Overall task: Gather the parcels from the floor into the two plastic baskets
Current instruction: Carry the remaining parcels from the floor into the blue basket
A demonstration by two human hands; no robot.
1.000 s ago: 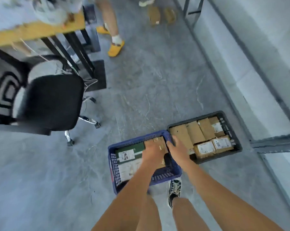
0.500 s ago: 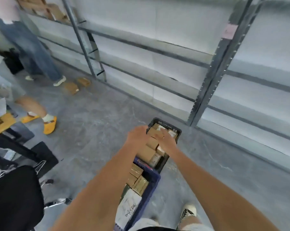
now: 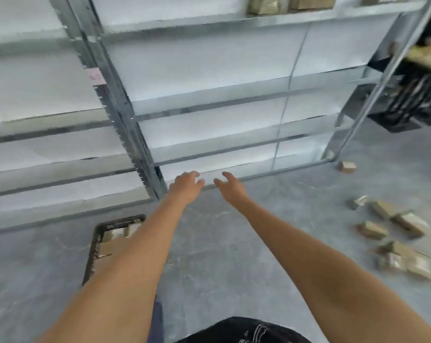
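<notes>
My left hand [image 3: 186, 185] and my right hand [image 3: 228, 186] reach forward side by side above the grey floor, fingers loosely spread, holding nothing. The black basket [image 3: 95, 240] with brown parcels in it lies at the lower left, mostly hidden behind my left forearm. A sliver of the blue basket [image 3: 157, 318] shows at the bottom edge. Several brown parcels [image 3: 395, 238] lie scattered on the floor at the right, well apart from both hands. One more parcel [image 3: 346, 166] sits near the shelf's right foot.
A metal shelving rack [image 3: 125, 115] with white boards stands straight ahead, its post just beyond my hands. Black crates [image 3: 412, 105] sit at the far right. Boxes [image 3: 291, 3] rest on an upper shelf.
Both hands have left the parcels in the baskets and now hang free. The view has swung right, from the baskets to the rack and the scattered parcels.
</notes>
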